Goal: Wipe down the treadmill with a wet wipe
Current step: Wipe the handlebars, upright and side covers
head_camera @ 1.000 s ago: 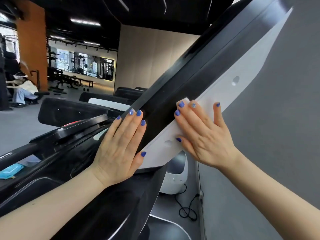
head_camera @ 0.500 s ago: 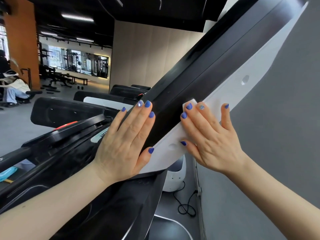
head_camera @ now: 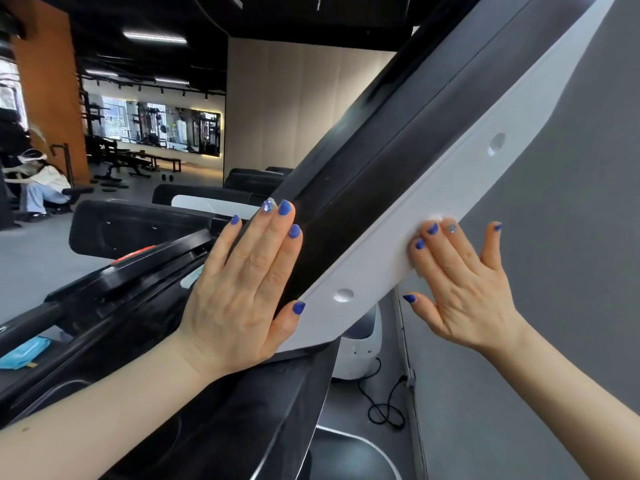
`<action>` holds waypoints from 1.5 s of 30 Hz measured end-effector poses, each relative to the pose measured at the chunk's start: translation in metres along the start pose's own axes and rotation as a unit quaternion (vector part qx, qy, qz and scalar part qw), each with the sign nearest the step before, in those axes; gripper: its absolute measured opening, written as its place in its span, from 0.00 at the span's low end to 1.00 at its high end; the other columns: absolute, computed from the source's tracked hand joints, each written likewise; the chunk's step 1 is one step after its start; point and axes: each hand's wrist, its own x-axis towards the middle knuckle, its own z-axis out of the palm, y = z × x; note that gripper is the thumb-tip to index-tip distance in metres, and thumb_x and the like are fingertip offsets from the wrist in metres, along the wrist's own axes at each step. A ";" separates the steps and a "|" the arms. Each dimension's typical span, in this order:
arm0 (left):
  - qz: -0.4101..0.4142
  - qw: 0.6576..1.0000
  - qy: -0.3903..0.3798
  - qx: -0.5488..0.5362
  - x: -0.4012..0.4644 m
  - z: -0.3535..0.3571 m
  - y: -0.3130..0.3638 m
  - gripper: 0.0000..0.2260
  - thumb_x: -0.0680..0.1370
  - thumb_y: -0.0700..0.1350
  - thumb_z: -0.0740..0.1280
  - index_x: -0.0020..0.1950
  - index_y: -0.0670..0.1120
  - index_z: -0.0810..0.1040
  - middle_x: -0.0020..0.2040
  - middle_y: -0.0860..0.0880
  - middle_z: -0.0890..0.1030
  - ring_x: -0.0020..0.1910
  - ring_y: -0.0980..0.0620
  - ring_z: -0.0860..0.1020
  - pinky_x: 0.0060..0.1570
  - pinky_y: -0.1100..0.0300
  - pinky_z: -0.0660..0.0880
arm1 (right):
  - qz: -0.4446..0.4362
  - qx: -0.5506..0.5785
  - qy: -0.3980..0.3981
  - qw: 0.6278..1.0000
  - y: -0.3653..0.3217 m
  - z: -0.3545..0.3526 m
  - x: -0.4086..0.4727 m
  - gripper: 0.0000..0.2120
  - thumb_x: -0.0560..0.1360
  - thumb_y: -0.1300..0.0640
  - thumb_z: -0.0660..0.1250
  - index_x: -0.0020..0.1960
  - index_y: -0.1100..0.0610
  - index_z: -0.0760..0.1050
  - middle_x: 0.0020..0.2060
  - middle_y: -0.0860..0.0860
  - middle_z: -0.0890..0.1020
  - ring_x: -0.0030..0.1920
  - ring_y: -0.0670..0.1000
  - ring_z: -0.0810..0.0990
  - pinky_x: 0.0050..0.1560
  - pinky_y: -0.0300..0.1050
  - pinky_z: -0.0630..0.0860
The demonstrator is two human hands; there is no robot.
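The treadmill's tilted display has a glossy black face (head_camera: 363, 202) and a white side panel (head_camera: 450, 188) with two round recesses. My left hand (head_camera: 242, 289) lies flat on the black face, fingers straight, with the thumb at the white panel's lower end. My right hand (head_camera: 464, 289) presses a white wet wipe (head_camera: 434, 219) against the white panel's outer edge with straight fingers. Only a small bit of the wipe shows past the fingertips. The black console deck (head_camera: 138, 282) spreads out below my left arm.
A blue wipe pack (head_camera: 20, 351) lies in the console tray at lower left. A grey wall (head_camera: 561, 306) stands close on the right. A white unit (head_camera: 360, 348) and a looped cable (head_camera: 384, 407) are on the floor. A person (head_camera: 41, 188) sits far left.
My right hand has slid with the wipe across the white panel toward its outer edge. My left hand has crept slightly up the black face.
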 end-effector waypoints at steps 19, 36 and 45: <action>-0.003 1.000 0.006 -0.009 0.000 0.001 0.000 0.32 0.83 0.51 0.56 0.82 0.38 0.50 0.82 0.40 0.51 0.81 0.40 0.54 0.78 0.42 0.54 | 0.051 -0.021 -0.021 0.998 -0.002 -0.012 0.013 0.31 0.85 0.43 0.42 0.83 0.56 0.42 0.78 0.56 0.54 0.82 0.53 0.47 0.78 0.60 0.36; -0.001 1.000 0.007 0.006 0.003 -0.002 0.000 0.30 0.84 0.52 0.54 0.81 0.37 0.51 0.81 0.39 0.53 0.81 0.41 0.53 0.79 0.44 0.53 | 0.080 -0.031 -0.017 0.996 0.017 -0.072 0.086 0.29 0.85 0.45 0.45 0.82 0.58 0.49 0.81 0.56 0.56 0.81 0.51 0.47 0.77 0.60 0.34; -0.026 0.999 0.018 -0.012 0.003 -0.001 0.000 0.32 0.83 0.52 0.57 0.79 0.33 0.54 0.79 0.33 0.55 0.81 0.37 0.54 0.79 0.43 0.52 | 0.077 -0.007 -0.090 0.993 -0.042 -0.084 0.128 0.32 0.84 0.43 0.47 0.80 0.62 0.57 0.80 0.57 0.58 0.81 0.55 0.54 0.79 0.61 0.40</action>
